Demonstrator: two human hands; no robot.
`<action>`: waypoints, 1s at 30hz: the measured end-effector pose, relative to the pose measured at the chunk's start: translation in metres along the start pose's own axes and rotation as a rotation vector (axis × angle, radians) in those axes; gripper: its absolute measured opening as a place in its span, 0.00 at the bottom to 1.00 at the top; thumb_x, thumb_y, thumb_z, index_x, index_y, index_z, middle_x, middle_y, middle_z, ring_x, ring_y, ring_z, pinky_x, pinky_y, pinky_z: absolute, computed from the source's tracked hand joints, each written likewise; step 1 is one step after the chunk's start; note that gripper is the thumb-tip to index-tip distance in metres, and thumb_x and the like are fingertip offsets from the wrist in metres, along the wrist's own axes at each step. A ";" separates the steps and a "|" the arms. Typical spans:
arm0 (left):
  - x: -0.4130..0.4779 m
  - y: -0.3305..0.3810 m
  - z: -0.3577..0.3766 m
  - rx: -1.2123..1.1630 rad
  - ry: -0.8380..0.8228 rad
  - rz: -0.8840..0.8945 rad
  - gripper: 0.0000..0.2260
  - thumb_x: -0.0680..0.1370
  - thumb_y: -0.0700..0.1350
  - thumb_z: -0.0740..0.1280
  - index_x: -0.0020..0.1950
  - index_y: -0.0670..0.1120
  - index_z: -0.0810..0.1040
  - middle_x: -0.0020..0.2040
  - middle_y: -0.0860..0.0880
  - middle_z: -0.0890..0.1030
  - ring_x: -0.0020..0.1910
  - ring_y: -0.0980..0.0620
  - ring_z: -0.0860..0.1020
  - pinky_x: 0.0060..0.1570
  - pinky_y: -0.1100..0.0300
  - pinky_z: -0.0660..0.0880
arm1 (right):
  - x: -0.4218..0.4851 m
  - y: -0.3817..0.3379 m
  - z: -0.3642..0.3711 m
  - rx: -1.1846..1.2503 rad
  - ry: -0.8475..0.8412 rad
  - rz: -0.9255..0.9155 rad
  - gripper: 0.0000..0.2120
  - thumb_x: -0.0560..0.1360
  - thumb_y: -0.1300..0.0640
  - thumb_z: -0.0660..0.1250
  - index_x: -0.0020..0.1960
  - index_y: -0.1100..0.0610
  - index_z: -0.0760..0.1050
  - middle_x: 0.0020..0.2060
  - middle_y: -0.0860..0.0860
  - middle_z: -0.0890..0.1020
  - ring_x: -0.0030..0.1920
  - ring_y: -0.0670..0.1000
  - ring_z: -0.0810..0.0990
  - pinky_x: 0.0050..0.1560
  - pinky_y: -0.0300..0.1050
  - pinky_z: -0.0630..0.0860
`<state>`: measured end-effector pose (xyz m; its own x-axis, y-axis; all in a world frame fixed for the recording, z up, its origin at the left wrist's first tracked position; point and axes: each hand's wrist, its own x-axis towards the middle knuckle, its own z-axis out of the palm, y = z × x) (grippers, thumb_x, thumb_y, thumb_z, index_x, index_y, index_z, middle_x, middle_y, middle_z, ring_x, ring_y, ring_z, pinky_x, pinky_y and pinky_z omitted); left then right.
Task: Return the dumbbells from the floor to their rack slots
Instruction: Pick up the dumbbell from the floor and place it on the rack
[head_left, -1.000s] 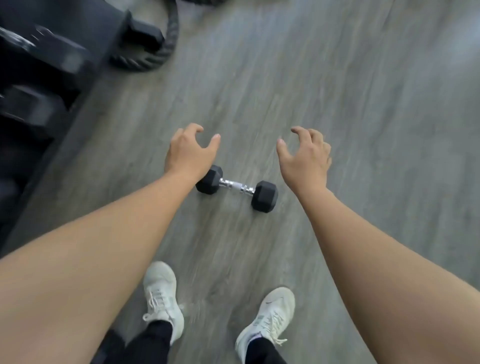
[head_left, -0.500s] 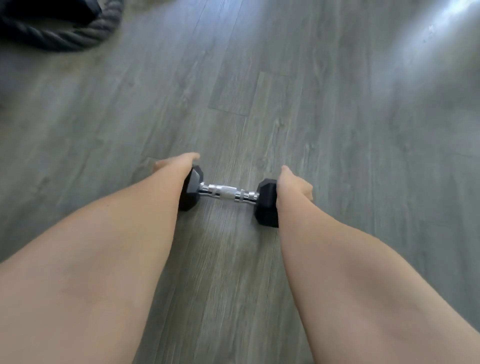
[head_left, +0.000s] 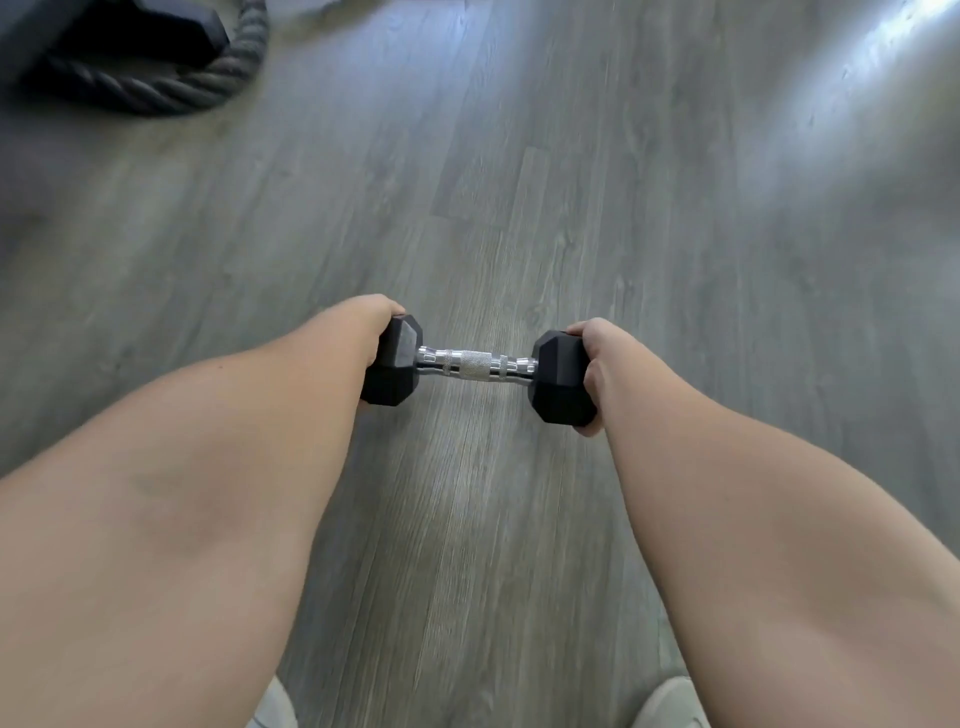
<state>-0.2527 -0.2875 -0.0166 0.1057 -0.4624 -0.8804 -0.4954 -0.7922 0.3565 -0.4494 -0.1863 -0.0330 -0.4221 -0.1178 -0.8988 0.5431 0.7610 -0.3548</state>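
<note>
head view: the dumbbell (head_left: 478, 366) sits low over the grey plank floor (head_left: 519, 156), its bar running left to right; whether it touches the floor or is just off it, i cannot tell. the left hand (head_left: 371, 325) cups the left hex head, and the right hand (head_left: 595, 364) cups the right one. the fingers of both are wrapped and clamped on the heads, though most of them are hidden behind the rubber and the forearms. the chrome bar between the heads is bare, with a knurled band in its middle.

by the look of it, this is a small, light dumbbell: stiff, not fragile, and the flat rubber faces give a dull, grippy surface that should not slip. the hex shape keeps it from rolling when set down. held by the ends it is steady but takes both hands; the knurled middle of the bar is the better hold for one hand, and it leaves the heads free to drop into a slot.

a thick rope (head_left: 156, 88) lies coiled far left, against a dark base (head_left: 130, 28). no rack slots are in view.
</note>
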 end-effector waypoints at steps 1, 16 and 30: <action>-0.024 -0.002 -0.008 -0.040 0.012 0.010 0.13 0.81 0.51 0.64 0.49 0.40 0.72 0.47 0.42 0.73 0.52 0.42 0.71 0.66 0.45 0.69 | -0.015 -0.005 -0.004 0.009 0.019 -0.011 0.06 0.71 0.56 0.71 0.43 0.58 0.75 0.38 0.52 0.79 0.33 0.54 0.75 0.30 0.46 0.67; -0.494 0.217 -0.300 -0.437 0.045 0.048 0.17 0.75 0.57 0.68 0.47 0.43 0.72 0.43 0.44 0.73 0.50 0.43 0.74 0.60 0.45 0.71 | -0.595 -0.294 -0.037 -0.256 0.103 -0.579 0.09 0.73 0.53 0.63 0.47 0.57 0.77 0.46 0.52 0.82 0.45 0.54 0.80 0.47 0.45 0.74; -0.670 0.336 -0.614 -0.603 0.191 0.214 0.28 0.65 0.55 0.72 0.63 0.49 0.76 0.58 0.42 0.79 0.54 0.33 0.75 0.38 0.30 0.71 | -0.937 -0.425 0.115 -0.206 -0.111 -0.783 0.18 0.63 0.51 0.73 0.50 0.56 0.77 0.47 0.54 0.83 0.47 0.56 0.80 0.54 0.51 0.77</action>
<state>0.0393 -0.4885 0.8848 0.2368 -0.6528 -0.7195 0.0407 -0.7333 0.6787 -0.2012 -0.4725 0.9300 -0.5441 -0.7181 -0.4339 -0.0283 0.5326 -0.8459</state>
